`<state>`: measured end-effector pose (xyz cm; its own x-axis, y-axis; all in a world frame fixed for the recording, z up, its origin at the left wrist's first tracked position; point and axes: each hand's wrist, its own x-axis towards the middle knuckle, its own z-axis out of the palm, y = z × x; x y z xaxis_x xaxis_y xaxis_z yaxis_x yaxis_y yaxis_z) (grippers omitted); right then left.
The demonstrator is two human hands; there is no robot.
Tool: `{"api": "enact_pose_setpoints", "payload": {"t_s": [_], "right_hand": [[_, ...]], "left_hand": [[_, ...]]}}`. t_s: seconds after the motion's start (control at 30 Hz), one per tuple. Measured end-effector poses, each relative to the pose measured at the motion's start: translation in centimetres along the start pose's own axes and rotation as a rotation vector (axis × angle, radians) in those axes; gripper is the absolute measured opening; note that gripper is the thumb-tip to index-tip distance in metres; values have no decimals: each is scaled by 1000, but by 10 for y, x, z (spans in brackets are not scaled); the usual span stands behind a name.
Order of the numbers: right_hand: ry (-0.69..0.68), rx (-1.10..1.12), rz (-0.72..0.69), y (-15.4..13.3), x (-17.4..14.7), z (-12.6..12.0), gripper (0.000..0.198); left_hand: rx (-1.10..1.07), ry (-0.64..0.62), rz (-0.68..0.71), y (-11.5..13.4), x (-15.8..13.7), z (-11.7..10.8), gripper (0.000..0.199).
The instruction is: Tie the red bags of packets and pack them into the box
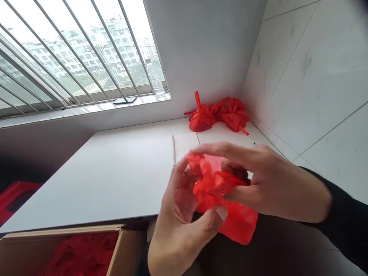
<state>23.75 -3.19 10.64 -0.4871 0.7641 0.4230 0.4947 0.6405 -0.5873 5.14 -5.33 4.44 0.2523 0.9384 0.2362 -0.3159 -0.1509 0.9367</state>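
Note:
A thin red plastic bag (240, 224) hangs between both hands in front of the table's near edge, its upper part crumpled. My left hand (184, 222) curls round the bag's left side, thumb pressed near the bunched plastic. From the right, my right hand (255, 176) grips the gathered top, fingers over it and thumb beneath. Something dark shows behind the right fingers, too blurred to name. What the bag holds, if anything, cannot be made out.
Several tied red bags (218, 113) sit at the back of the white table (115, 172). Near them lies a white booklet (184, 143). A cardboard box (126, 249) with red plastic stands at lower left. A bottle (155, 80) and phone (124, 101) rest on the sill.

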Motion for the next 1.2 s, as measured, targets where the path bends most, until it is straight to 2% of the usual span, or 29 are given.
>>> {"api": "enact_pose_setpoints", "payload": {"t_s": [0.1,0.13,0.2,0.27,0.37,0.4,0.47,0.53,0.6,0.67,0.77,0.8,0.87,0.93,1.0,1.03,1.1,1.13,1.2], "right_hand": [[-75,59,-66,-3,10,8,31],[-93,92,-78,-4,12,8,28],[-135,144,-80,-5,14,6,26],[-167,176,-65,-5,14,3,22],[-116,178,11,-4,15,-2,16],[-91,190,41,-2,16,-4,15],[-36,220,97,1,16,-9,14],[33,211,139,6,17,-16,13],[126,114,161,12,19,-22,13],[184,-20,179,19,23,-27,17],[184,-147,222,30,33,-27,26],[163,-133,230,32,37,-25,27],[98,-15,218,33,46,-18,26],[3,129,161,30,54,-8,19],[-65,142,53,25,60,0,9],[-93,107,-10,24,62,2,13],[-132,54,-137,23,64,4,28],[-127,45,-187,25,65,3,35],[-80,29,-247,33,66,1,45]], "left_hand": [[72,-143,-37,1,-2,-4,79],[133,-168,-30,2,-1,-9,72],[335,-189,29,3,0,-18,46],[566,-167,120,2,1,-24,22],[710,-6,219,-1,1,-27,15],[666,60,218,-2,1,-27,18],[438,167,186,-2,1,-27,27],[129,224,117,0,4,-29,33],[-67,279,68,4,11,-33,33],[-102,341,28,9,21,-38,30],[-21,385,-33,16,38,-45,18],[21,360,-66,18,43,-45,14],[152,269,-132,21,51,-40,34],[288,124,-163,21,57,-30,52],[381,-40,-93,18,62,-20,48],[402,-97,-29,15,65,-17,40],[424,-126,52,8,70,-17,19],[429,-106,39,5,72,-19,17],[416,-69,-60,2,75,-27,34]]}}
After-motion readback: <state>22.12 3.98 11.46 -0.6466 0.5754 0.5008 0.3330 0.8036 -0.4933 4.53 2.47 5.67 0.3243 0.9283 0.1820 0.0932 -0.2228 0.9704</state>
